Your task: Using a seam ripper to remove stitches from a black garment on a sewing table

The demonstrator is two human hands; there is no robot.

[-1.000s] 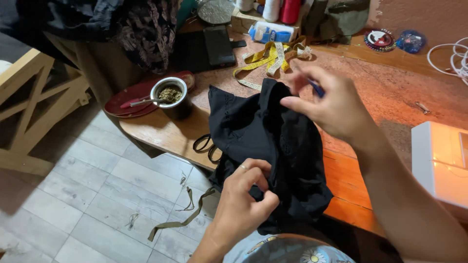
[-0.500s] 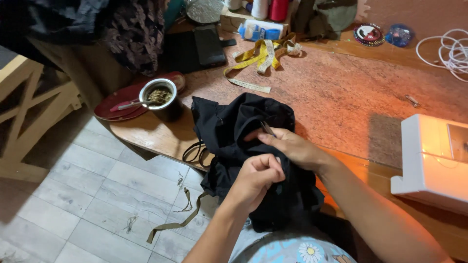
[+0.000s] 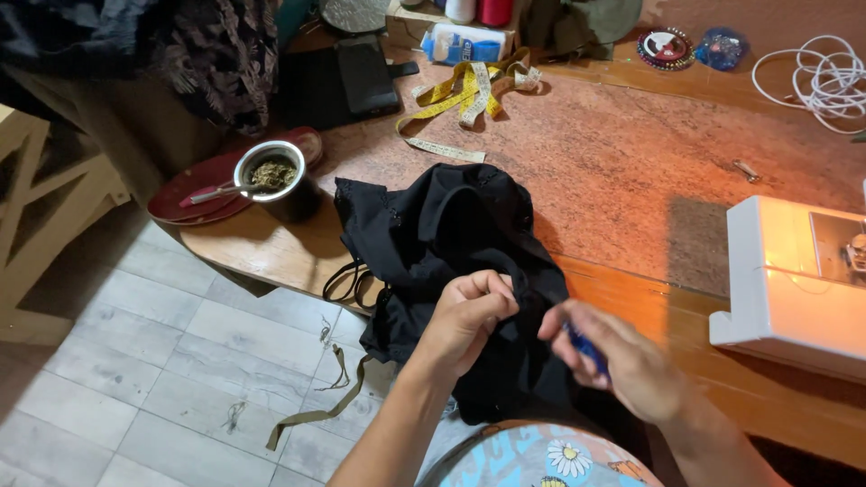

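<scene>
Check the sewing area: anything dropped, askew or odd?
Yes. An olive fabric strip and thread scraps lie on the tiled floor below the table edge. The yellow tape measure sits tangled. The black garment overhangs the edge, pinched by the left hand.

Bare wooden table (image 3: 631,162) lies open between the tape measure (image 3: 460,95), black garment (image 3: 451,234) and white sewing machine (image 3: 794,280).

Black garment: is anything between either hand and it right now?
Nothing visible. The left hand pinches the black garment directly, and the right hand, holding a small blue tool, touches its edge.
</scene>
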